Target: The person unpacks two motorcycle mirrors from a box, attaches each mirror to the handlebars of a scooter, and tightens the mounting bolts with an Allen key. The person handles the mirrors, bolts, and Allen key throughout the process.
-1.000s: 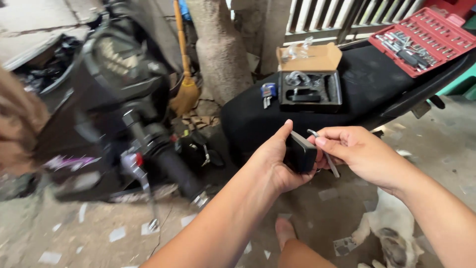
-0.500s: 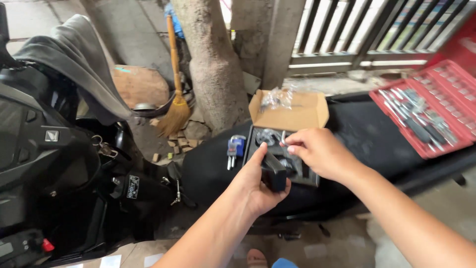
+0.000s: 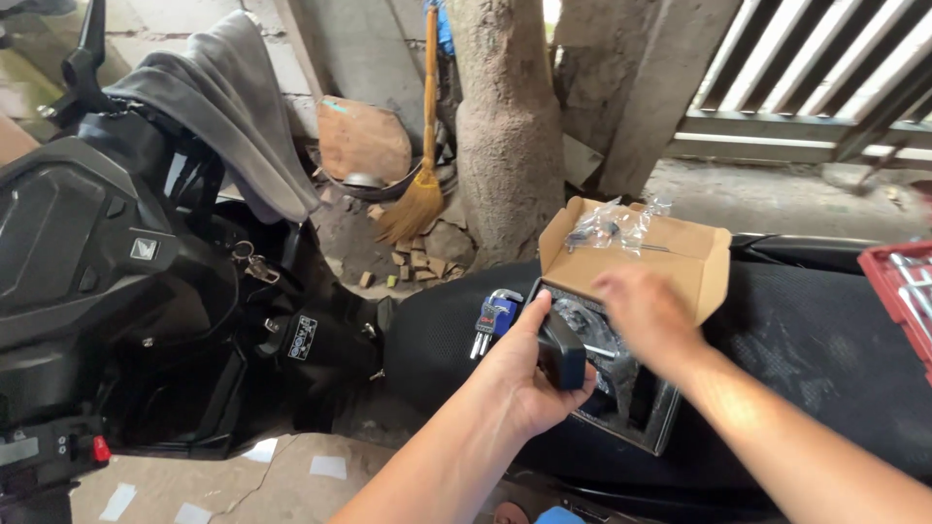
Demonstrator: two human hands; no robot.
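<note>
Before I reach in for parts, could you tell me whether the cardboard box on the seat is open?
Open: the cardboard box has its lid flap raised, and the right hand reaches over its contents.

A single head-worn camera looks steeply down and forward from close above the scooter seat (image 3: pixel 806 340). The arms enter from six o'clock, the open cardboard box (image 3: pixel 670 257) lies near centre, the tree trunk (image 3: pixel 510 126) stands at twelve, the scooter front (image 3: pixel 97 262) at nine

We count: two hands (image 3: pixel 529 374), one small black part (image 3: pixel 561 351), one open cardboard box (image 3: pixel 680 254), one blue key set (image 3: pixel 495 320), one broom (image 3: pixel 419 199), one red tool tray (image 3: pixel 903 281).
</note>
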